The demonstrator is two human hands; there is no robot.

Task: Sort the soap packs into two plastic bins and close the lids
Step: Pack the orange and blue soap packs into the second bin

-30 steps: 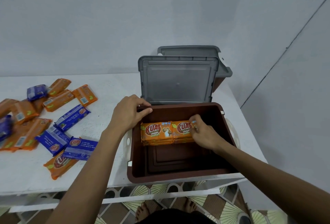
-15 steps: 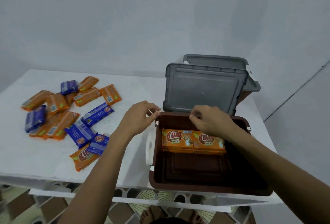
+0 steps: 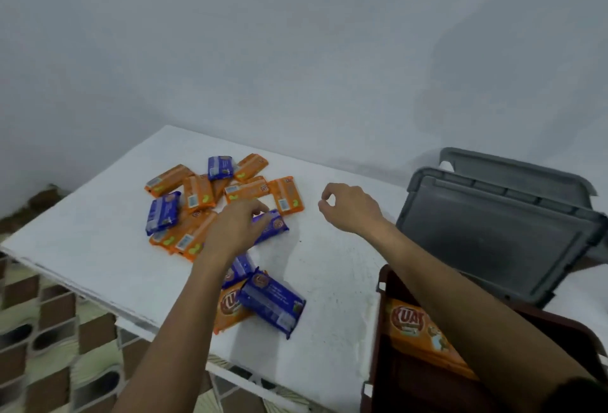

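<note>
Several orange and blue soap packs lie in a loose pile (image 3: 210, 202) on the white table (image 3: 329, 268). My left hand (image 3: 237, 225) reaches over the pile, and its fingers touch a blue pack (image 3: 274, 227) at the pile's right side. My right hand (image 3: 352, 207) hovers above the table with its fingers loosely curled and holds nothing. The brown bin (image 3: 381, 284) stands at the lower right with orange packs (image 3: 424, 330) inside, partly hidden by my right forearm. Its grey lid (image 3: 493, 238) stands open behind it.
A second grey lid (image 3: 513, 169) rises behind the first one. Another blue pack (image 3: 273, 302) lies on an orange pack (image 3: 230, 310) near the table's front edge. A pale wall stands behind the table. Patterned floor tiles (image 3: 49, 330) show below on the left.
Both hands have left the brown bin and moved left. The left hand now reaches the pile and touches a blue pack. The view has swung left.
</note>
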